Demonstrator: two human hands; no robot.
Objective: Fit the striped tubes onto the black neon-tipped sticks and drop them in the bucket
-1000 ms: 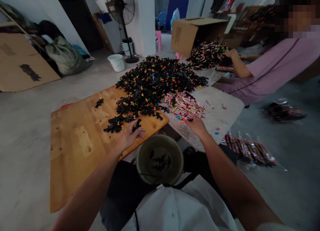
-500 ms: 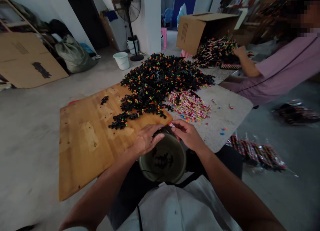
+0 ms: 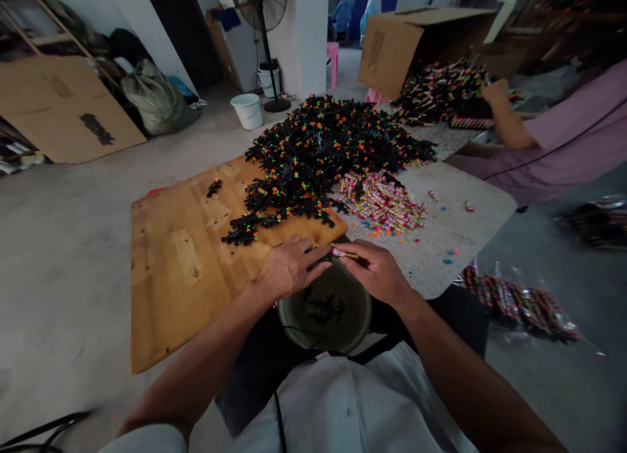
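Observation:
Above a bucket (image 3: 365,316) in my lap, my two hands meet. My right hand (image 3: 379,270) is closed, pinching a slim candy tube (image 3: 345,252) with a pink, white and yellow wrapper, held nearly level. Against the tube's left end press the closed fingers of my left hand (image 3: 289,267); something dark shows between its thumb and forefinger, too hidden to name. Several small black toy guns (image 3: 326,308) lie in the bucket. Just beyond my hands is a large heap of black toy guns (image 3: 318,140) with orange and green tips. Beside it lies a pile of candy tubes (image 3: 385,202).
A wooden board (image 3: 169,296) lies at the left, on the speckled table (image 3: 455,244). A person in a pink top (image 3: 563,126) works at the right by a tipped cardboard box (image 3: 386,55). Bagged goods (image 3: 524,303) lie on the floor; a white pail (image 3: 248,111) stands behind.
The candy tube now shows more fully between my hands. My left hand has turned and closed in toward my right. The camera view has shifted slightly.

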